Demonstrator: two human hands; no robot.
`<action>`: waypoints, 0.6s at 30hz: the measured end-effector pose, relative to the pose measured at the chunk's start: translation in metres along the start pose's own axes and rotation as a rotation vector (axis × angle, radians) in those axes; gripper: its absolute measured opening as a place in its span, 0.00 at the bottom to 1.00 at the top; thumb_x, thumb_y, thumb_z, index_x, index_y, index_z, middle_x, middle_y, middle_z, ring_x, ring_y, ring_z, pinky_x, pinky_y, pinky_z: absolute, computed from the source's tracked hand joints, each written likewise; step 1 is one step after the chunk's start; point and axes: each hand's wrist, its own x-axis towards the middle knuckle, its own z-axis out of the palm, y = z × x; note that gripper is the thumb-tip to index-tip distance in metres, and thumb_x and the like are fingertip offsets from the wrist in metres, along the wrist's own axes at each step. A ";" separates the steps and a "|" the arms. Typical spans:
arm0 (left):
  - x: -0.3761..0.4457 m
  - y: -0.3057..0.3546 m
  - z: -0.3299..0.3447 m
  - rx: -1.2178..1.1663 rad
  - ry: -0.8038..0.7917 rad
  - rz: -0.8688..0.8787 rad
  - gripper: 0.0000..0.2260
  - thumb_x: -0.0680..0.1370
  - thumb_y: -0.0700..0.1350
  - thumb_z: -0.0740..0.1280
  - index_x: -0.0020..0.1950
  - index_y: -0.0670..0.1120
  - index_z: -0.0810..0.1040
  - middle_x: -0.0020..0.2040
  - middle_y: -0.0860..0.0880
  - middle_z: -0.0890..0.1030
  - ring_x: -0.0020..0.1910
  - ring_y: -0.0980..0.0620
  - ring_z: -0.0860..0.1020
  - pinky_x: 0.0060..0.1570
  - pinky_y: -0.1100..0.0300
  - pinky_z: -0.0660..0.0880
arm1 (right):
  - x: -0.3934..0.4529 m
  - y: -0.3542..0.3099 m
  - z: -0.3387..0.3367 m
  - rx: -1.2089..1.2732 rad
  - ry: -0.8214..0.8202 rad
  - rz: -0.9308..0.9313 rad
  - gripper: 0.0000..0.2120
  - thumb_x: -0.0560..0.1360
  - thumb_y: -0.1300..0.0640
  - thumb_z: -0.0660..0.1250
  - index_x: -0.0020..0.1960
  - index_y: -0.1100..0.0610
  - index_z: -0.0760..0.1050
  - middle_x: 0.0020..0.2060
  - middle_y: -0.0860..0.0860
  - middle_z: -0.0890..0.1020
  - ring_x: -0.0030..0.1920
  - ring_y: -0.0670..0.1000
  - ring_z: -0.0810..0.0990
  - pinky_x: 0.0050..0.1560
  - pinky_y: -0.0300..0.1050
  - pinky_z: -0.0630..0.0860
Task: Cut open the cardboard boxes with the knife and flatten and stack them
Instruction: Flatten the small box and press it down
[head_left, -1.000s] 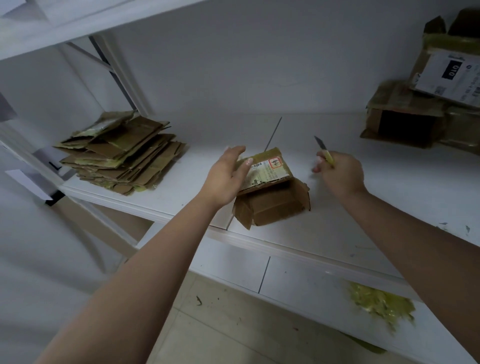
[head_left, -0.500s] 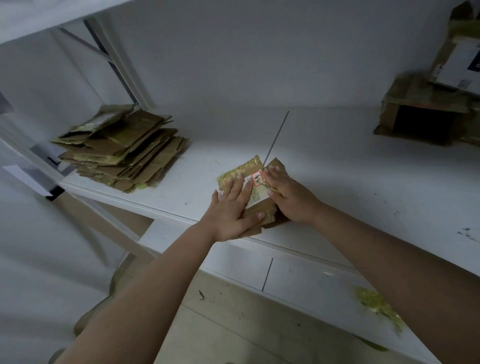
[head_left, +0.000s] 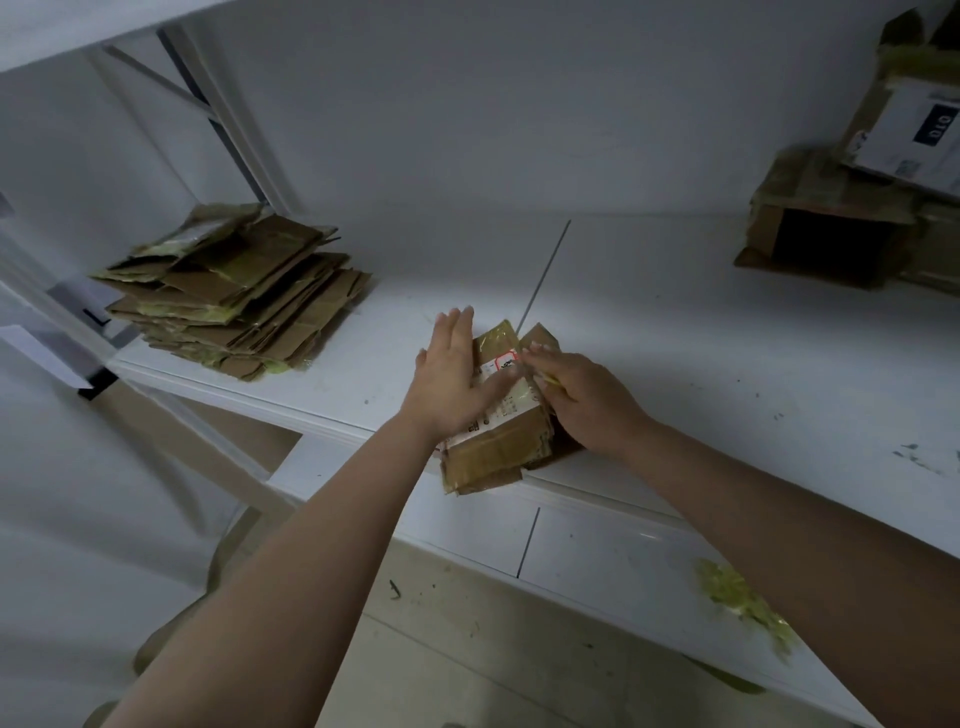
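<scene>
A small brown cardboard box (head_left: 493, 452) with a white label lies pressed flat at the front edge of the white shelf (head_left: 675, 364). My left hand (head_left: 452, 379) presses on its top with straight fingers. My right hand (head_left: 582, 395) rests on the box's right side; a yellow knife handle (head_left: 549, 381) shows inside its curled fingers, and the blade is hidden. A stack of flattened boxes (head_left: 234, 296) lies at the shelf's left end.
Unopened and opened cardboard boxes (head_left: 852, 228) stand at the back right of the shelf. Yellowish tape scraps (head_left: 743, 603) hang on the shelf's front face at the lower right. A metal upright post (head_left: 218, 104) rises behind the stack.
The box stood open a second ago with the knife held clear at its right. Both hands then came down on it and it now lies flat; my left fingers have straightened.
</scene>
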 end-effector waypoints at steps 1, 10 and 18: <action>0.004 0.004 0.000 0.033 -0.034 -0.008 0.42 0.74 0.65 0.64 0.78 0.45 0.51 0.77 0.43 0.58 0.76 0.43 0.56 0.73 0.40 0.55 | -0.001 -0.002 -0.004 0.024 0.066 0.017 0.17 0.82 0.57 0.55 0.70 0.54 0.69 0.65 0.56 0.75 0.64 0.56 0.74 0.62 0.51 0.72; -0.005 0.012 0.002 -0.040 0.046 0.192 0.38 0.65 0.62 0.76 0.68 0.49 0.66 0.60 0.50 0.68 0.59 0.52 0.66 0.63 0.49 0.68 | 0.005 -0.004 -0.025 0.188 0.322 0.090 0.14 0.83 0.56 0.52 0.58 0.59 0.74 0.49 0.54 0.82 0.50 0.51 0.80 0.52 0.45 0.77; -0.014 0.026 -0.003 0.026 0.150 0.380 0.37 0.65 0.59 0.77 0.66 0.44 0.68 0.58 0.46 0.70 0.58 0.53 0.62 0.66 0.46 0.64 | 0.022 -0.005 -0.030 0.184 0.128 0.125 0.18 0.83 0.52 0.51 0.52 0.62 0.75 0.46 0.57 0.81 0.48 0.56 0.79 0.53 0.54 0.75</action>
